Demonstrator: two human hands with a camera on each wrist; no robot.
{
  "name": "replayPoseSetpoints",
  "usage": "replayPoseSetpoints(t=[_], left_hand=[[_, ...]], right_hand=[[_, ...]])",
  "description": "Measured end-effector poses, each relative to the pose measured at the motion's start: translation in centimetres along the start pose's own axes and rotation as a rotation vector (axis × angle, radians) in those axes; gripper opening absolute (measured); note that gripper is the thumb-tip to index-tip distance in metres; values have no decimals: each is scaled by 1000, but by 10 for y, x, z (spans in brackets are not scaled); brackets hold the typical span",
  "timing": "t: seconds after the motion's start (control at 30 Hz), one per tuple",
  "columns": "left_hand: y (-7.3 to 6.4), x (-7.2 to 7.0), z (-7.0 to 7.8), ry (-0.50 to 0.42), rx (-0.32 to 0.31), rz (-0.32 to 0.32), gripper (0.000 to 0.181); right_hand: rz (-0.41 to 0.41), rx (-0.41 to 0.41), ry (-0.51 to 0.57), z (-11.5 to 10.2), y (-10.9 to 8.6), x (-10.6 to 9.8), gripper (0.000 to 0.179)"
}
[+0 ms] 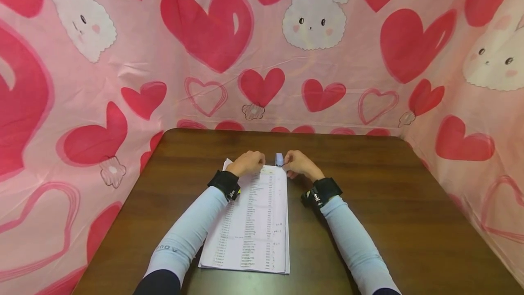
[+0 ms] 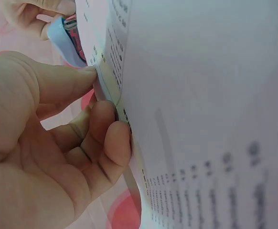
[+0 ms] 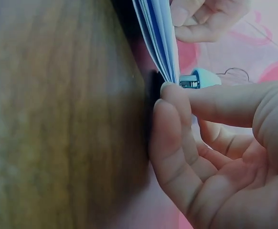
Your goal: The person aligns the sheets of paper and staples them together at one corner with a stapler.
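A stack of printed sheets (image 1: 258,222) lies lengthwise on the table, with columns of text on its top page. My left hand (image 1: 247,163) pinches the stack's far edge between thumb and fingers, left of its middle. At the far right corner, my right hand (image 1: 300,164) grips the sheets; in the right wrist view their layered edges (image 3: 159,38) run into its fingertips. A small light-blue stapler (image 1: 279,159) stands at the far edge between the hands, nearer the right one. Its open mouth (image 3: 190,82) faces the paper in the right wrist view.
The brown wooden table (image 1: 393,222) extends on both sides of the stack. Behind and beside it hangs a pink cloth (image 1: 270,58) printed with hearts and rabbits. Both forearms wear light-blue sleeves (image 1: 188,231) and black wrist straps (image 1: 327,189).
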State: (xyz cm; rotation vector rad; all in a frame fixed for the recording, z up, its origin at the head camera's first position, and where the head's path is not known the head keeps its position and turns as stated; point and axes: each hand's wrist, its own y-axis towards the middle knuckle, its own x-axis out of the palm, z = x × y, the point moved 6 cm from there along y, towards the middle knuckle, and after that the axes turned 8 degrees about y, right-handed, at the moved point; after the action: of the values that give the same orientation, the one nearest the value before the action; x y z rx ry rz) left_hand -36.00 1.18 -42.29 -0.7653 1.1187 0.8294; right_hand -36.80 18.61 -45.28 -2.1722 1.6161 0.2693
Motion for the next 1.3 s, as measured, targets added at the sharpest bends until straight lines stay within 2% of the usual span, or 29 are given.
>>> replayPoseSetpoints(t=[0.17,0.33,0.43,0.57,0.67,0.77,0.9,1.0,1.1,1.23,1.3], left_hand=[[4,0,-2,-14,-37,-5,17],[8,1,-3,-18,-43,-2,16],[6,1,-5,-11,-51,10,16],[4,-3,-4,14,-34,68,14],[2,-18,6,19,17,121,14],[1,-43,22,23,84,140,19],[4,-78,44,34,157,100,21],[12,-92,56,39,174,53,22],[22,-87,58,19,134,-12,24],[27,-61,47,-66,36,-101,26],[27,-48,40,-99,-7,-126,26]], right_hand=[[4,9,33,2,7,-2,17],[14,27,70,5,10,-3,15],[30,15,39,3,8,-2,14],[61,-16,-29,-1,5,-2,14],[119,-24,-84,-5,0,-9,17],[166,-51,-154,-14,-4,-17,24],[87,-124,-311,-35,2,-14,41],[12,-115,-406,-41,8,-10,47],[-33,-56,-426,-38,10,-11,47],[-51,-34,-412,-34,10,-11,46],[-61,-32,-410,-33,9,-9,47]])
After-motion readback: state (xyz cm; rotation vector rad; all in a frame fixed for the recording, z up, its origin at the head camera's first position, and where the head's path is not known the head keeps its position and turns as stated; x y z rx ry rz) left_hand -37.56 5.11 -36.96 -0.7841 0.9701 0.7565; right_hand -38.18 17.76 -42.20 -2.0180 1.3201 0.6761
